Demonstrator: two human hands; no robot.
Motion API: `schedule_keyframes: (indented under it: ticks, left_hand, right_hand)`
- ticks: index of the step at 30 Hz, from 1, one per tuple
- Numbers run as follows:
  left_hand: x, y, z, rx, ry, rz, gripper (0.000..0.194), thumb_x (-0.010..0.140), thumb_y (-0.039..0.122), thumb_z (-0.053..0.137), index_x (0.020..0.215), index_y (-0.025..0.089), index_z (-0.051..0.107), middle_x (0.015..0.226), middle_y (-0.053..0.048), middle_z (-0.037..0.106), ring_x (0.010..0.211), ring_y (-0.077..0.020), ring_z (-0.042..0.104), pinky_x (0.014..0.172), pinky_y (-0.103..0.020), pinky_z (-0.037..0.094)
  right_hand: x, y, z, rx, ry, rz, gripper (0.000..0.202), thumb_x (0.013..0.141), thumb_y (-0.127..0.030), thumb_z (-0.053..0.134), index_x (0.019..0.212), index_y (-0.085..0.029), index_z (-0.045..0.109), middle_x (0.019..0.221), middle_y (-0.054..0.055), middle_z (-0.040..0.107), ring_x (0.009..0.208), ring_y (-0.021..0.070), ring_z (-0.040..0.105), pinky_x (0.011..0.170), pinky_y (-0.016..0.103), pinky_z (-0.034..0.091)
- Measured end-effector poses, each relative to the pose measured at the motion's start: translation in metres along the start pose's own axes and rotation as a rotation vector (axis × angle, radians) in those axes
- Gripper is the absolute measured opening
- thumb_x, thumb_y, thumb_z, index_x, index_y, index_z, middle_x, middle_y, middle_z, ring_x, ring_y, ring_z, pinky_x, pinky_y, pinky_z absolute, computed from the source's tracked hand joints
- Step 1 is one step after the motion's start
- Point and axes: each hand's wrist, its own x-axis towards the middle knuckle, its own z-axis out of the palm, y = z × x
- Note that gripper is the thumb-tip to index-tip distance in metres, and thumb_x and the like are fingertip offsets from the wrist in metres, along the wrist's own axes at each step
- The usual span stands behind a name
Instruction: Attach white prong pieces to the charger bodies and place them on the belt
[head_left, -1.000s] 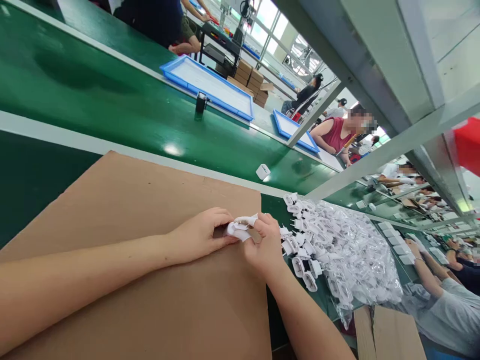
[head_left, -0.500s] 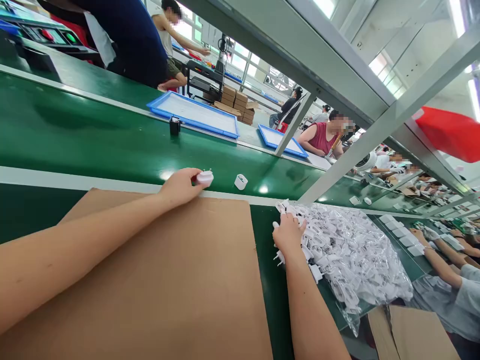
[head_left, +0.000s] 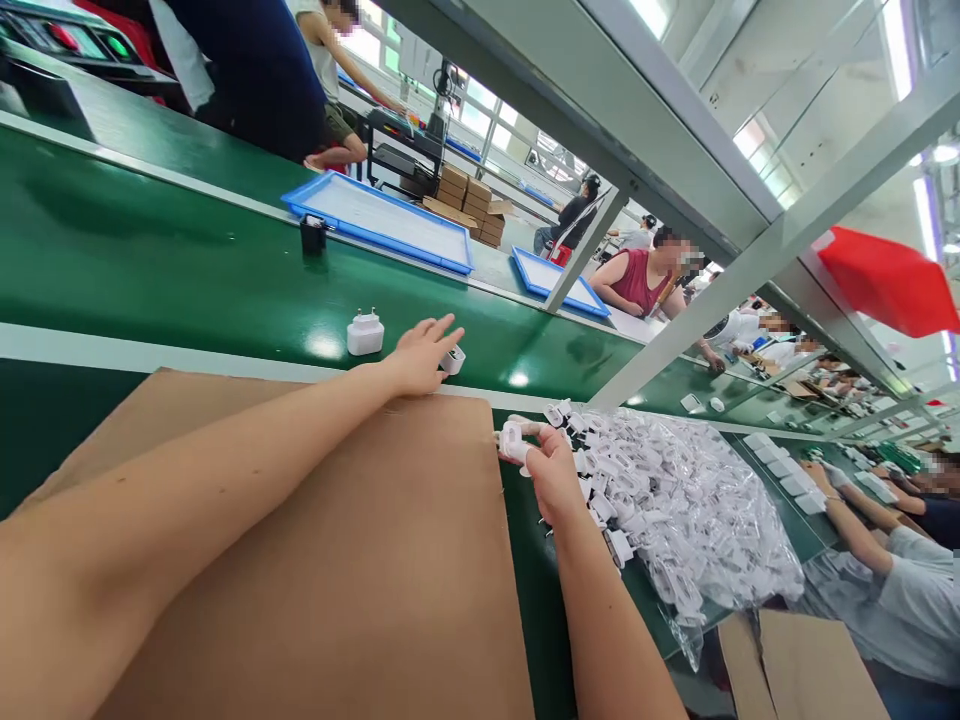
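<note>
My left hand (head_left: 422, 358) is over the near edge of the green conveyor belt, its fingers stretched and apart. Right by its fingers is a white plug adapter (head_left: 454, 360); I cannot tell whether they touch it. Farther left, another white plug adapter (head_left: 365, 333) stands on the belt, pins up. In my right hand (head_left: 556, 475), a white plug adapter (head_left: 513, 441) is pinched between thumb and fingers, just past the cardboard's right edge. Beside that hand, many more adapters spill from a clear plastic bag (head_left: 720, 510).
A large cardboard sheet (head_left: 337, 560) lies in front of me. Blue-rimmed trays (head_left: 390, 222) line the belt's far side, and a small black object (head_left: 313, 236) sits on the belt (head_left: 187, 270). A slanted metal post (head_left: 675, 330) rises ahead. Co-workers sit to the right and opposite.
My left hand has let go of an adapter, now standing on the belt, and moved right with fingers spread. My right hand has come left from the pile with an adapter. Belt items shifted left.
</note>
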Motion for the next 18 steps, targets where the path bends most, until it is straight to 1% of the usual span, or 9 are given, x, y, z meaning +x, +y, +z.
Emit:
schedule_keyframes:
  ticks: [2,4,6,7,10,12,14,16,18]
  left_hand:
    - [0.007,0.001,-0.003,-0.029,-0.073,-0.046,0.063,0.083,0.024,0.056,0.146,0.021,0.055,0.152,-0.013,0.053,0.136,-0.0346,0.054,0.112,-0.044,0.045]
    - [0.004,0.002,-0.007,-0.037,-0.048,-0.071,0.047,0.088,0.025,0.051,0.134,0.020,0.063,0.138,-0.014,0.060,0.118,-0.0313,0.065,0.101,-0.040,0.052]
    - [-0.011,0.005,-0.011,-0.043,-0.024,-0.070,0.040,0.092,0.027,0.049,0.128,0.019,0.064,0.134,-0.013,0.060,0.115,-0.0303,0.065,0.097,-0.039,0.053]
    - [-0.023,0.008,-0.012,-0.055,-0.022,-0.053,0.038,0.093,0.029,0.049,0.126,0.020,0.064,0.132,-0.012,0.060,0.114,-0.0295,0.065,0.097,-0.038,0.053]
    - [-0.071,0.022,-0.013,-0.179,-0.025,0.020,0.033,0.092,0.036,0.051,0.118,0.020,0.064,0.123,-0.009,0.063,0.103,-0.0263,0.067,0.090,-0.036,0.053]
    - [-0.106,0.033,-0.013,-0.292,-0.023,0.069,0.031,0.092,0.041,0.052,0.113,0.021,0.064,0.116,-0.008,0.064,0.096,-0.0255,0.066,0.085,-0.037,0.053]
    - [-0.137,0.043,-0.012,-0.362,-0.034,0.105,0.029,0.093,0.042,0.051,0.109,0.022,0.064,0.109,-0.007,0.065,0.093,-0.0255,0.065,0.081,-0.037,0.052]
    - [-0.158,0.050,-0.009,-0.409,-0.050,0.126,0.028,0.095,0.043,0.049,0.106,0.022,0.064,0.106,-0.008,0.066,0.092,-0.0253,0.065,0.079,-0.037,0.051]
    - [-0.169,0.053,-0.006,-0.482,-0.048,0.109,0.028,0.094,0.044,0.052,0.108,0.023,0.063,0.105,-0.008,0.066,0.090,-0.0245,0.065,0.077,-0.037,0.052]
  right_hand:
    - [-0.003,-0.003,0.003,0.103,-0.070,0.048,0.036,0.066,-0.033,0.082,0.099,-0.022,0.069,0.098,0.005,0.077,0.077,0.0171,0.065,0.064,0.027,0.044]
    - [-0.006,-0.006,0.004,0.111,-0.117,0.068,0.030,0.070,-0.037,0.081,0.093,-0.020,0.070,0.090,0.005,0.076,0.071,0.0138,0.059,0.063,0.025,0.041]
    - [-0.008,-0.008,0.003,0.055,-0.151,0.072,0.033,0.075,-0.046,0.079,0.089,-0.018,0.071,0.084,0.005,0.075,0.066,0.0121,0.053,0.059,0.025,0.036]
    - [-0.010,-0.009,0.003,0.020,-0.171,0.072,0.037,0.077,-0.051,0.078,0.092,-0.018,0.070,0.082,0.005,0.074,0.064,0.0118,0.051,0.058,0.025,0.034]
    - [-0.020,-0.010,0.003,-0.119,-0.208,0.065,0.047,0.081,-0.055,0.076,0.111,-0.021,0.065,0.073,0.000,0.071,0.062,0.0135,0.055,0.061,0.026,0.038]
    - [-0.029,-0.013,0.005,-0.303,-0.199,0.040,0.039,0.085,-0.052,0.073,0.110,-0.023,0.064,0.069,-0.002,0.068,0.061,0.0149,0.057,0.062,0.028,0.042]
    - [-0.038,-0.016,0.008,-0.530,-0.175,-0.033,0.026,0.090,-0.048,0.067,0.097,-0.023,0.068,0.074,0.000,0.068,0.063,0.0158,0.058,0.062,0.029,0.043]
    - [-0.045,-0.017,0.011,-0.719,-0.148,-0.140,0.021,0.091,-0.041,0.064,0.091,-0.022,0.071,0.087,0.004,0.070,0.072,0.0180,0.061,0.064,0.031,0.046]
    - [-0.049,-0.018,0.013,-0.816,-0.128,-0.199,0.017,0.088,-0.032,0.064,0.099,-0.022,0.072,0.095,0.006,0.070,0.082,0.0207,0.063,0.069,0.032,0.048]
